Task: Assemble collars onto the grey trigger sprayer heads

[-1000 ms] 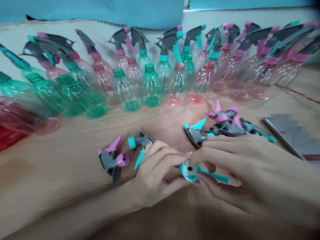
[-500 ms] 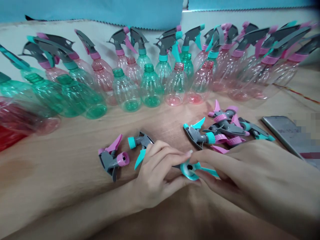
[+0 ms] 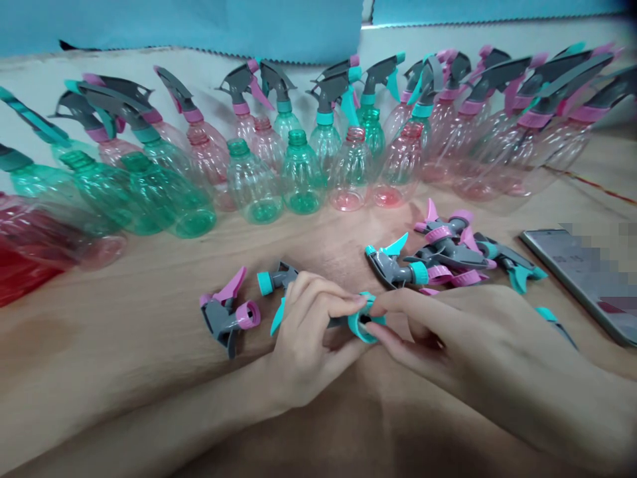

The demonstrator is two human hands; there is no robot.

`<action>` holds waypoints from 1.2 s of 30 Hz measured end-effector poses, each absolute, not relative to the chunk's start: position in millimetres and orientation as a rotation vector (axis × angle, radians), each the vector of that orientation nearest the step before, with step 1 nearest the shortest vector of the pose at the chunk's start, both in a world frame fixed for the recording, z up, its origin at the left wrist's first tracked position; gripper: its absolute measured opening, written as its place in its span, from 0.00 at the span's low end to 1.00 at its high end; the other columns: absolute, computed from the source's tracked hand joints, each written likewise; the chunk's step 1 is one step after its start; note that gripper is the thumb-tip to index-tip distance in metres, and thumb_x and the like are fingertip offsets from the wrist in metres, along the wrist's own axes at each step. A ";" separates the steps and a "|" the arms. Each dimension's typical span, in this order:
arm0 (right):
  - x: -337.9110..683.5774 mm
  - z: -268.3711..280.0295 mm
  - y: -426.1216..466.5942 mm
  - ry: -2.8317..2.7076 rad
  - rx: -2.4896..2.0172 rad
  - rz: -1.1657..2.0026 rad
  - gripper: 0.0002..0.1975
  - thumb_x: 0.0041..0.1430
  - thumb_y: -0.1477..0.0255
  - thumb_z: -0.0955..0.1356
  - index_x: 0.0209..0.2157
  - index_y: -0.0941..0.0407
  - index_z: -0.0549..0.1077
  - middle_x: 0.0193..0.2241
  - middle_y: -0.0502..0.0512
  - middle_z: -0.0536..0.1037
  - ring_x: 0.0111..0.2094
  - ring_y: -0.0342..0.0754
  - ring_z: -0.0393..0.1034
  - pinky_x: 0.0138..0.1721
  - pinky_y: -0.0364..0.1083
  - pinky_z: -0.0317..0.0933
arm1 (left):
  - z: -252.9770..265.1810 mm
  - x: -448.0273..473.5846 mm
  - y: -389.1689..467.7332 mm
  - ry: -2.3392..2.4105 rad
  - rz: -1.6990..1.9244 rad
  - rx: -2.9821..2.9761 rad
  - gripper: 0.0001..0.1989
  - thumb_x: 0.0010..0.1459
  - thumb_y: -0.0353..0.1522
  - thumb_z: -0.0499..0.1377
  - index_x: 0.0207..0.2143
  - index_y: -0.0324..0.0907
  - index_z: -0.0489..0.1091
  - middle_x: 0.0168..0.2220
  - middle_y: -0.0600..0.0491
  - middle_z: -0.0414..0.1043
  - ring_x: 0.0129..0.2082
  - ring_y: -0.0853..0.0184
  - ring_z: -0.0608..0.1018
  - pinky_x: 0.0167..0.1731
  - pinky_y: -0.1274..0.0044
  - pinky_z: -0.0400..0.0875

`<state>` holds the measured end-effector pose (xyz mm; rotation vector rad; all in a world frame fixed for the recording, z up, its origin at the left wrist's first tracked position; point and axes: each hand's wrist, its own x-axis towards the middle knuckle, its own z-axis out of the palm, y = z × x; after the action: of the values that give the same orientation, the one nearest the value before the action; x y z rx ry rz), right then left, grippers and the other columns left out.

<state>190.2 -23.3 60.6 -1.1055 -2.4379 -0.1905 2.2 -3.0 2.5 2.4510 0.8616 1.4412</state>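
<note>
We see the spray head [image 3: 355, 325] shifted away, opening toward us, long axis mostly hidden; our left hand [image 3: 301, 332] grips it, right hand [image 3: 468, 332] pinches its rim, tabletop [image 3: 318, 242] beyond.

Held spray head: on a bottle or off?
Off. The spray head shows its turquoise collar open, nothing screwed into it, between the left hand and right hand.
</note>
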 end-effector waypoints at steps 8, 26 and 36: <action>199.8 63.4 -18.0 -2.562 -1.032 -0.132 0.15 0.62 0.77 0.57 0.33 0.54 0.74 0.17 0.48 0.74 0.14 0.44 0.64 0.15 0.44 0.44 | 1.1 1.6 -2.4 0.860 1.361 2.416 0.11 0.58 0.31 0.64 0.42 0.41 0.68 0.37 0.52 0.74 0.36 0.65 0.72 0.35 0.71 0.66; 190.2 49.7 -18.8 -2.384 -0.992 0.026 0.09 0.62 0.77 0.62 0.29 0.56 0.70 0.17 0.43 0.67 0.17 0.38 0.59 0.20 0.43 0.46 | 0.0 3.8 -1.9 0.864 1.420 2.300 0.11 0.58 0.31 0.63 0.43 0.43 0.66 0.37 0.52 0.71 0.37 0.65 0.72 0.34 0.72 0.69; 192.3 43.7 -13.6 -2.445 -1.010 -0.002 0.09 0.63 0.75 0.61 0.39 0.58 0.72 0.17 0.44 0.68 0.16 0.41 0.62 0.19 0.44 0.44 | 1.7 3.9 -3.3 0.897 1.282 2.280 0.15 0.55 0.25 0.62 0.44 0.43 0.65 0.39 0.51 0.70 0.38 0.65 0.73 0.38 0.72 0.71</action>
<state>192.3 -13.6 43.7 -1.0095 -2.4447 -0.0020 3.9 -3.3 1.7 2.2799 0.8969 1.2825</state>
